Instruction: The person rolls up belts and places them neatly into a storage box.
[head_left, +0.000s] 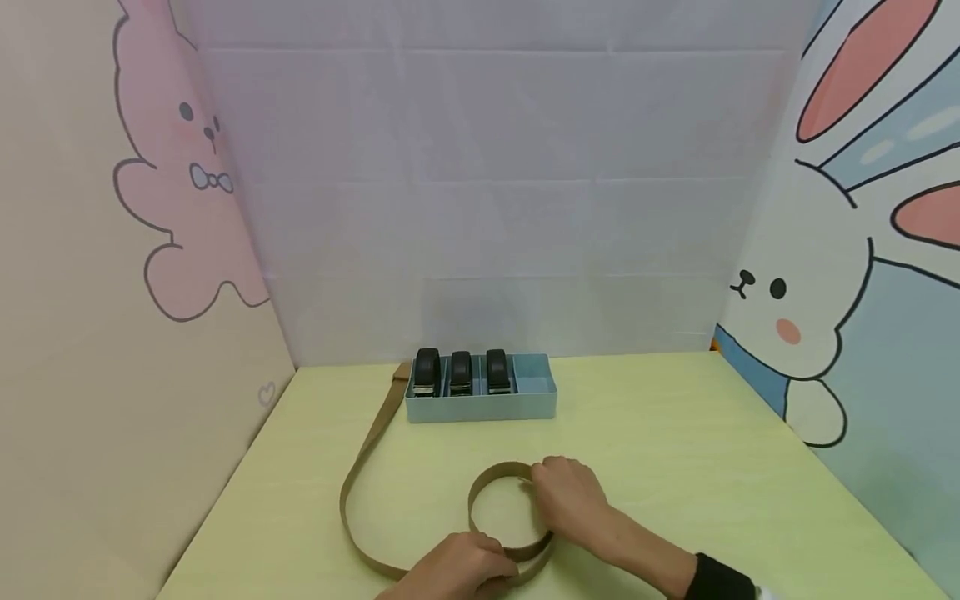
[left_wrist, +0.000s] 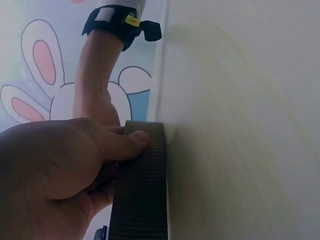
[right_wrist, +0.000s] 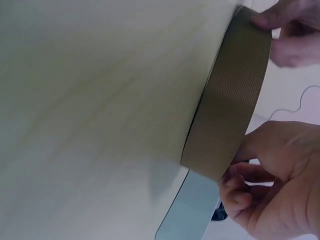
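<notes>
Brown webbing strap [head_left: 501, 470] stands on edge on the pale yellow bench [head_left: 645, 417], wound into a round loop between the two hands. Its free length runs out from the loop, bends round on the left and goes back to the left end of the light blue tray [head_left: 480, 408], where the strap's tip lies just beside the tray wall.

The left hand [head_left: 459, 568] holds the near side of the loop; its grip is closed on the webbing, the thumb lying flat over the strap's face in the left wrist view. The right hand [head_left: 572, 500] has the loop's right side, its grip closed on the band with the fingers curled at the strap's edge.

Three black rolls [head_left: 461, 372] stand side by side in the tray's left three compartments. A pink bear [head_left: 172, 158] decorates the left wall, and a white rabbit [head_left: 802, 275] the right.
</notes>
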